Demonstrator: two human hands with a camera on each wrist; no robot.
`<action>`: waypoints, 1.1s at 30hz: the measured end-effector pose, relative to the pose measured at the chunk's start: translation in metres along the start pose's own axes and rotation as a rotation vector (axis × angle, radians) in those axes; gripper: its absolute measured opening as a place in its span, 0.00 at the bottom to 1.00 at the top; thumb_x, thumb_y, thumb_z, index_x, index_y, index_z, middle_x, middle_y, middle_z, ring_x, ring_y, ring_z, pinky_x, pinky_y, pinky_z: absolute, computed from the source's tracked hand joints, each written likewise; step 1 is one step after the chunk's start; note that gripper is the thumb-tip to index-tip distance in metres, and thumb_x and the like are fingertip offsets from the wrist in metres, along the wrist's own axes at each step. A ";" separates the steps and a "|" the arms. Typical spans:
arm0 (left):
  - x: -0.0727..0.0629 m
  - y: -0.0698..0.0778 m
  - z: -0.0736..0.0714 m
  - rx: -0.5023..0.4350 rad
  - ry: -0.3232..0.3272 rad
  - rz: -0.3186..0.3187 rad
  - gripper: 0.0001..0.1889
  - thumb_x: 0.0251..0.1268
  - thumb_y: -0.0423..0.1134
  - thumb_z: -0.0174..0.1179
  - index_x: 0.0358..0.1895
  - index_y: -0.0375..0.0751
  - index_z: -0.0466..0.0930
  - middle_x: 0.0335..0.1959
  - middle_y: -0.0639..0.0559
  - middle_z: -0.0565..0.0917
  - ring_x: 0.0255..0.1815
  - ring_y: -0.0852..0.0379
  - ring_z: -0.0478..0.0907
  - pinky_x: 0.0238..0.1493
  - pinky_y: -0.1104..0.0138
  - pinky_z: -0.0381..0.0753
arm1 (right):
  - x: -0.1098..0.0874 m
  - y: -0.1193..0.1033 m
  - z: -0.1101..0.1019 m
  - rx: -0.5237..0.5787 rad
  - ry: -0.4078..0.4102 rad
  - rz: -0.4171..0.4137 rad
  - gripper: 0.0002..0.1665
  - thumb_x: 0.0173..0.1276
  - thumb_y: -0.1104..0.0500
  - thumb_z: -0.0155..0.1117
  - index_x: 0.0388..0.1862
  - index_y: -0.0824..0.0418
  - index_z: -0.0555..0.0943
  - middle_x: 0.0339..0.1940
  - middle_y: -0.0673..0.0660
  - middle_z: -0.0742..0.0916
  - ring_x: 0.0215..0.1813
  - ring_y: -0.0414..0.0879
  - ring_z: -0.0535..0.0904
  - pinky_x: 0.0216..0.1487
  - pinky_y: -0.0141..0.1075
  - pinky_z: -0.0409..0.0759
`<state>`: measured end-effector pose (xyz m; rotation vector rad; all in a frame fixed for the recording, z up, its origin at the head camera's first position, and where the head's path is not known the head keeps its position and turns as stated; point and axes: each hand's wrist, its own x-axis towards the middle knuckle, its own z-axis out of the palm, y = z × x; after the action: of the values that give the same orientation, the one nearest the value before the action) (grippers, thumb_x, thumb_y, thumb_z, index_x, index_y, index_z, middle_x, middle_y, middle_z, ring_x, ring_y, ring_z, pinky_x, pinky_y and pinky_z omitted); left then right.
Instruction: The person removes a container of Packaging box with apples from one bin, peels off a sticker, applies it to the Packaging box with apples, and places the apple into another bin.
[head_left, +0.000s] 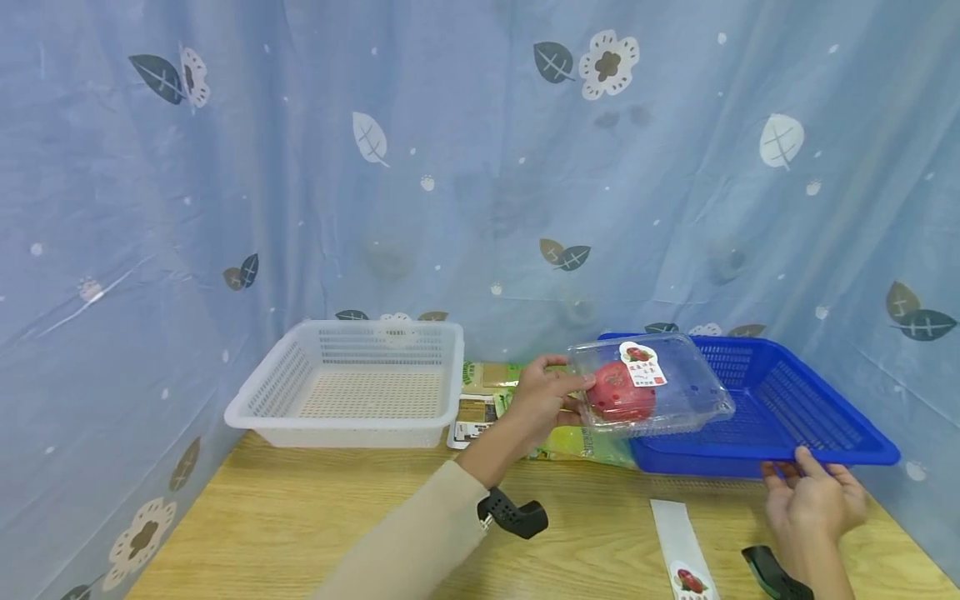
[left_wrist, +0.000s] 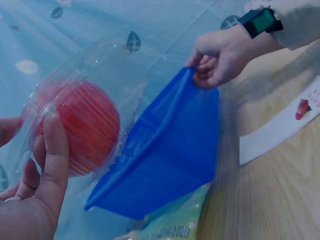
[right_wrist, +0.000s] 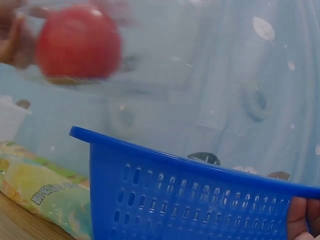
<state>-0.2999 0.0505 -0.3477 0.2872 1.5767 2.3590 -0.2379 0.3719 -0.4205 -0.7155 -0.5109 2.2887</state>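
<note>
My left hand point(head_left: 542, 393) grips the left end of a clear plastic box point(head_left: 686, 375), thumb on one side and fingers on the other. Inside it, at the end by my hand, lies a round red fruit point(head_left: 621, 392); a white label with a fruit picture is stuck on the lid. The box is held tilted in the air, overlapping the blue basket point(head_left: 817, 408) in the head view. My right hand point(head_left: 813, 500) pinches the near rim of that basket, close to its right corner. In the right wrist view the red fruit point(right_wrist: 80, 42) is blurred.
A white basket point(head_left: 341, 436) stands at the back left. Several flat food packets point(head_left: 480, 410) lie between the baskets. A white strip of stickers point(head_left: 678, 533) lies on the wooden table point(head_left: 300, 508) near the front. A blue patterned curtain point(head_left: 450, 167) hangs behind.
</note>
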 end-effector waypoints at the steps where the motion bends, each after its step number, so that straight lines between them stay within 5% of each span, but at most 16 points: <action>1: 0.005 -0.001 0.005 0.007 0.003 0.001 0.27 0.63 0.32 0.69 0.63 0.41 0.68 0.42 0.44 0.81 0.20 0.54 0.78 0.23 0.66 0.85 | 0.000 -0.001 0.001 0.000 0.002 0.002 0.21 0.73 0.72 0.57 0.45 0.53 0.57 0.44 0.52 0.70 0.25 0.50 0.67 0.26 0.42 0.76; 16: 0.056 -0.040 0.080 0.109 0.207 -0.026 0.24 0.60 0.33 0.72 0.56 0.44 0.71 0.32 0.43 0.80 0.12 0.54 0.74 0.18 0.63 0.84 | 0.001 -0.003 0.005 0.000 -0.002 0.021 0.20 0.75 0.73 0.53 0.40 0.54 0.55 0.46 0.51 0.67 0.23 0.51 0.63 0.25 0.43 0.69; 24: 0.062 -0.052 0.091 0.154 0.247 -0.065 0.24 0.59 0.31 0.72 0.55 0.44 0.71 0.16 0.45 0.75 0.10 0.55 0.71 0.17 0.62 0.84 | -0.002 -0.003 0.004 0.015 -0.007 0.017 0.19 0.75 0.73 0.53 0.40 0.54 0.57 0.46 0.52 0.67 0.23 0.51 0.64 0.24 0.43 0.70; 29: 0.062 -0.052 0.096 0.209 0.272 -0.067 0.24 0.58 0.30 0.73 0.55 0.42 0.71 0.21 0.44 0.77 0.11 0.55 0.72 0.18 0.61 0.85 | -0.002 -0.004 0.004 0.015 -0.012 0.011 0.19 0.76 0.72 0.53 0.40 0.54 0.57 0.45 0.51 0.67 0.24 0.51 0.64 0.25 0.43 0.70; 33: 0.065 -0.051 0.101 0.377 0.309 -0.073 0.23 0.57 0.31 0.74 0.52 0.38 0.73 0.27 0.44 0.78 0.13 0.53 0.79 0.19 0.61 0.85 | -0.001 -0.001 0.005 0.018 -0.019 0.006 0.18 0.75 0.73 0.53 0.40 0.54 0.57 0.44 0.52 0.67 0.24 0.51 0.64 0.26 0.43 0.70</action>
<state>-0.3216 0.1789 -0.3561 -0.0641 2.1370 2.1149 -0.2393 0.3714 -0.4157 -0.6877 -0.4972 2.3044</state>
